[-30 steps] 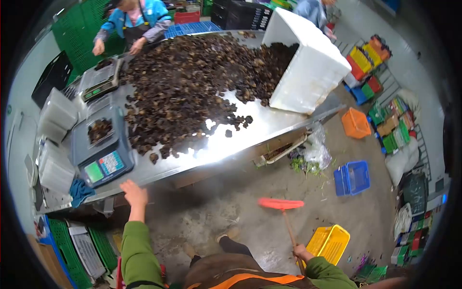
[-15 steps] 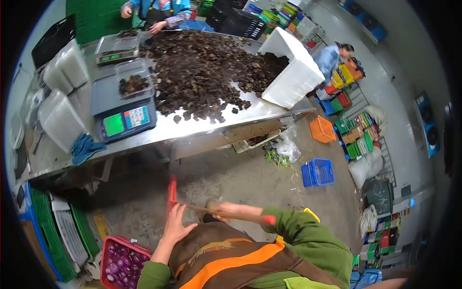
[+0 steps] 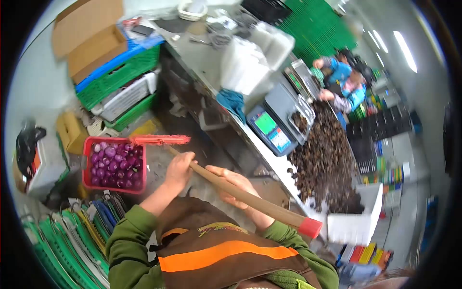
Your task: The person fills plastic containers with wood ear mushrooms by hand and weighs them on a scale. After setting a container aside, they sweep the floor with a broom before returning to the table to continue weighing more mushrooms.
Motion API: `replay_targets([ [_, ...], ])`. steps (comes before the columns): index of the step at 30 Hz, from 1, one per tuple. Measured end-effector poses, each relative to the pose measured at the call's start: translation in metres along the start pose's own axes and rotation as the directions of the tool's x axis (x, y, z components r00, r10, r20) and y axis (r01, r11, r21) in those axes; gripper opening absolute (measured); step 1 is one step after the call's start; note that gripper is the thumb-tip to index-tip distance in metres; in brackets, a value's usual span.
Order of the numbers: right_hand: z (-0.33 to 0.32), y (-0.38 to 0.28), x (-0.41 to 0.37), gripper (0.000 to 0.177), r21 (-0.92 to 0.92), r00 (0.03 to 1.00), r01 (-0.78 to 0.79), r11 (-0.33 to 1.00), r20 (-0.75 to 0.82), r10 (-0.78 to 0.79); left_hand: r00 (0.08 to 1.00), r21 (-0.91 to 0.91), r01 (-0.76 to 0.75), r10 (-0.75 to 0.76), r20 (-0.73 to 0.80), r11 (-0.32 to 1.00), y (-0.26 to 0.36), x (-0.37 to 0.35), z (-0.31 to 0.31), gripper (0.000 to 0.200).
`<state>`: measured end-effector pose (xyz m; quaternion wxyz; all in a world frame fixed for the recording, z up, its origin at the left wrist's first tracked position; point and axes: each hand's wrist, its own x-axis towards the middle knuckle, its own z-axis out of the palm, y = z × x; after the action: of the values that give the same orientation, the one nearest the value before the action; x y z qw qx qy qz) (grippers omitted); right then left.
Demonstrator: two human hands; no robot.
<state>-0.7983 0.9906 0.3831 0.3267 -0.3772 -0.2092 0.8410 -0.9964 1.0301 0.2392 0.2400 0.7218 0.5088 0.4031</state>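
Observation:
A broom (image 3: 240,193) with a wooden handle slants across the front of my apron. Its red head (image 3: 161,139) points to the left, level with the rim of a red crate, and its red end cap (image 3: 310,227) is at the lower right. My left hand (image 3: 179,171) is closed around the handle near the head. Farther along, my right hand (image 3: 235,187) holds the handle loosely, fingers fairly straight and the shaft crossing over its palm. Purple onions (image 3: 115,164) fill the red crate (image 3: 86,161) beside the broom head.
A metal table (image 3: 195,67) carries a scale (image 3: 274,127), a blue cloth (image 3: 232,102), clear tubs (image 3: 243,65), a dark heap (image 3: 322,159) and a white foam box (image 3: 356,221). A person (image 3: 344,82) stands across it. Stacked green crates (image 3: 122,79) and other crates (image 3: 62,241) are at left.
My view has swung left, bringing the onion crate to mid-left. The broom head has come up beside the crate. My left hand has closed on the handle; my right hand's fingers have straightened.

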Motion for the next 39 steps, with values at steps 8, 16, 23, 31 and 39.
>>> replay_targets([
  [8,-0.044,-0.019,0.093,0.031,-0.085,0.983,-0.118,0.989,-0.154,0.104,0.756,-0.017,0.409,-0.349,-0.554,0.912,-0.049,0.054,-0.197,0.017],
  [16,-0.049,0.024,0.181,0.026,-0.207,0.922,-0.368,0.906,-0.205,0.328,0.271,0.035,0.749,-0.257,-0.928,0.662,-0.138,-0.017,-0.39,0.031],
  [23,-0.001,0.011,0.264,0.031,-0.617,0.94,-0.333,0.713,-0.273,0.203,-0.059,-0.085,0.855,-0.066,-0.996,0.512,-0.246,-0.084,-0.488,0.025],
  [31,0.007,0.011,0.345,0.027,-0.672,0.897,-0.431,0.603,-0.392,0.204,-0.032,-0.059,0.928,-0.079,-0.996,0.367,-0.355,-0.167,-0.498,0.019],
  [39,-0.002,0.029,0.358,0.029,-0.792,0.898,-0.438,0.425,-0.371,0.236,-0.227,-0.283,0.947,-0.31,-0.923,0.15,-0.418,-0.216,-0.478,0.027],
])
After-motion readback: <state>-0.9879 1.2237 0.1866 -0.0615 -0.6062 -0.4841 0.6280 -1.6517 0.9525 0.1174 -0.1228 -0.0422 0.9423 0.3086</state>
